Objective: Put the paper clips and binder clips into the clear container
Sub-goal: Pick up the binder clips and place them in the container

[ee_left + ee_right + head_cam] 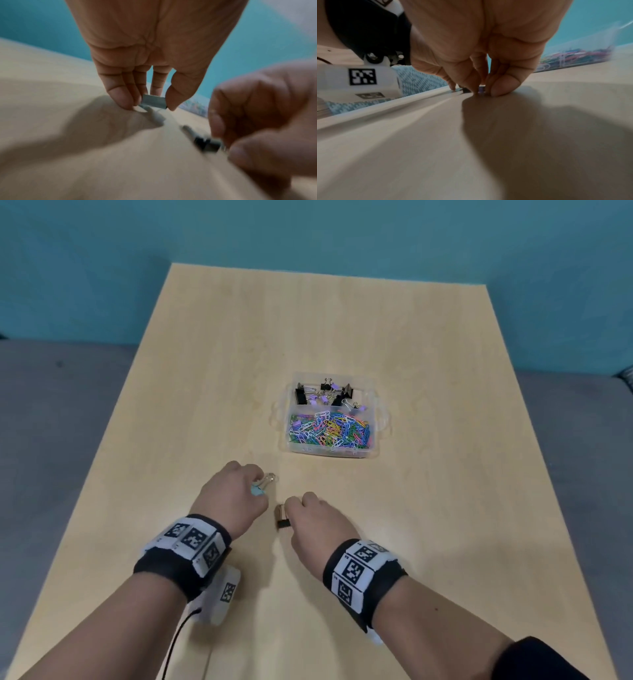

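The clear container (pixel 376 419) stands mid-table, with black and purple binder clips (pixel 325 395) in its far compartment and coloured paper clips (pixel 329 429) in the near one. Closer to me, my left hand (pixel 255 489) pinches a light blue binder clip (pixel 153 101) between thumb and fingers; its silver handles (pixel 269 479) stick out ahead. Just to the right, my right hand (pixel 291 513) curls down on the table, gripping a black binder clip (pixel 282 518) at its fingertips. In the right wrist view the right hand (pixel 471 90) hides most of that black clip (pixel 464 91).
The light wooden table (pixel 445 508) stretches around both hands, its left edge (pixel 102 474) beside grey flooring. A teal wall (pixel 308 231) runs behind the far edge. The container's side (pixel 573 56) shows to the right of my right hand.
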### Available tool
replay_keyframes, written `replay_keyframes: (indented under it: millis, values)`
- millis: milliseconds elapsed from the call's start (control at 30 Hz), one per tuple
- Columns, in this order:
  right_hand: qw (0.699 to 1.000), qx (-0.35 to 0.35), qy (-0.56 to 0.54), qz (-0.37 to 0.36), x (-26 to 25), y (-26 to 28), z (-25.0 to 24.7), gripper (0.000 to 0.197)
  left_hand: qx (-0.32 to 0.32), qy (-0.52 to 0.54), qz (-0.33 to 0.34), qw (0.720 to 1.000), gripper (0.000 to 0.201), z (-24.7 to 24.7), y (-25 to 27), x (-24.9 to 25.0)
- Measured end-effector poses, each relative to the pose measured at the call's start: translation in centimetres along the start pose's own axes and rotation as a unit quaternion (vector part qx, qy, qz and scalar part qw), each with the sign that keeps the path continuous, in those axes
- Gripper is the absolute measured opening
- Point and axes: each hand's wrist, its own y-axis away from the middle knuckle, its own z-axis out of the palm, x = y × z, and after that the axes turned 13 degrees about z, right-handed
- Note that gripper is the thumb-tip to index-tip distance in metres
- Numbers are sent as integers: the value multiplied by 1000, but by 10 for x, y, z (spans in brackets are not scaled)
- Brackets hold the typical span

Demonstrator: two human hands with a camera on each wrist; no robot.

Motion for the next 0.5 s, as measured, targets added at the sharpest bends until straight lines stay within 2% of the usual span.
replay_keyframes:
  millis: [33, 67, 100, 133, 167, 200, 233, 267, 300, 333, 367, 400, 433, 467, 500]
  values:
    - [1000, -3, -8, 14, 4, 1, -5, 30, 17, 80, -39, 996, 20, -2, 1, -1]
    - [999, -11, -28, 36, 8, 0, -9, 29, 37, 202, -87, 975, 15, -4, 1, -2]
    - [995, -19, -68, 69, 15, -1, -12, 27, 54, 347, -134, 927, 11, -6, 4, -3]
    - [983, -30, -145, 113, 22, -3, -14, 24, 69, 476, -171, 860, 8, -8, 7, -3]
    - [949, -48, -264, 167, 27, -4, -14, 19, 78, 571, -192, 794, 8, -10, 11, -2]
    - [884, -70, -407, 219, 31, -4, -16, 18, 82, 632, -202, 744, 12, -11, 15, -3]
    - [796, -96, -539, 258, 35, -3, -18, 21, 81, 673, -207, 706, 15, -11, 19, -3]
    - [700, -122, -646, 278, 38, -1, -21, 25, 77, 697, -207, 683, 17, -12, 22, 0]
    - [618, -148, -718, 283, 42, 0, -25, 27, 74, 705, -210, 673, 15, -10, 25, 2]
    - [564, -170, -758, 281, 45, 1, -29, 26, 73, 699, -216, 678, 10, -8, 27, 6]
    - [538, -189, -775, 273, 47, 2, -33, 24, 74, 664, -222, 710, 10, -3, 28, 10]
    - [533, -200, -777, 268, 47, 1, -36, 22, 71, 591, -220, 773, 20, 4, 28, 14]
    - [541, -203, -772, 266, 47, -1, -40, 21, 56, 479, -202, 853, 31, 11, 28, 18]
    - [559, -196, -760, 266, 45, -4, -44, 20, 25, 345, -168, 923, 39, 16, 28, 23]
    - [583, -180, -747, 265, 43, -9, -50, 20, -13, 206, -121, 971, 44, 22, 29, 29]
